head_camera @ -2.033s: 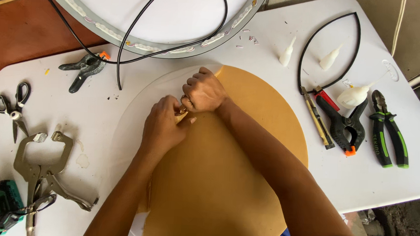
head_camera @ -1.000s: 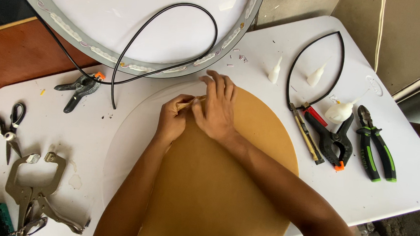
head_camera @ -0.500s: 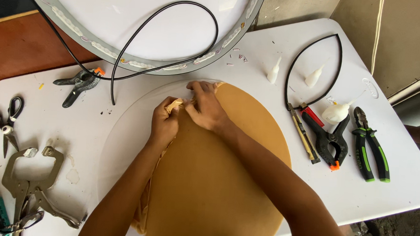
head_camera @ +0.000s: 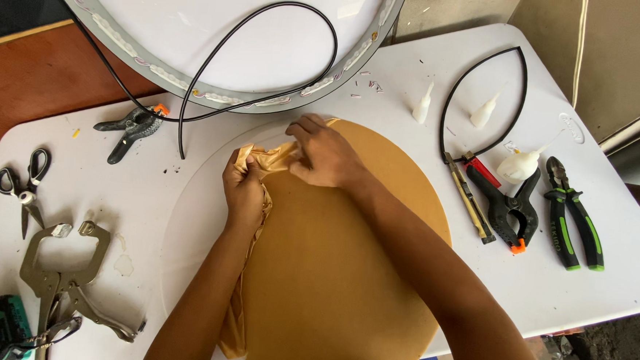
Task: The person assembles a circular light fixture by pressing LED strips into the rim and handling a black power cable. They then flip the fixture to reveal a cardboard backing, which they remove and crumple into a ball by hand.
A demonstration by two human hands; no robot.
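Brown film (head_camera: 344, 276) covers the round disc (head_camera: 186, 224) on the white table (head_camera: 606, 290); my left hand (head_camera: 245, 191) bunches its peeled edge, my right hand (head_camera: 325, 155) pinches it, fingertips hidden.

Matt tan paper film (head_camera: 344, 276), smooth where flat, crinkled and faintly shiny at the peeled edge (head_camera: 262, 162) pinched in bare fingers (head_camera: 244, 170). Beneath it, a smooth white disc (head_camera: 186, 224), plastic by the look. White surface (head_camera: 606, 290), lightly scuffed, plastic-like. Bare grey metal on locking pliers (head_camera: 60, 269) and scissors (head_camera: 24, 194). Glossy black rubbery cable (head_camera: 262, 23). Black plastic spring clamp (head_camera: 508, 208), orange-tipped. Green-and-black rubbery grips on side cutters (head_camera: 569, 222). Matt reddish-brown wood (head_camera: 41, 78) behind.
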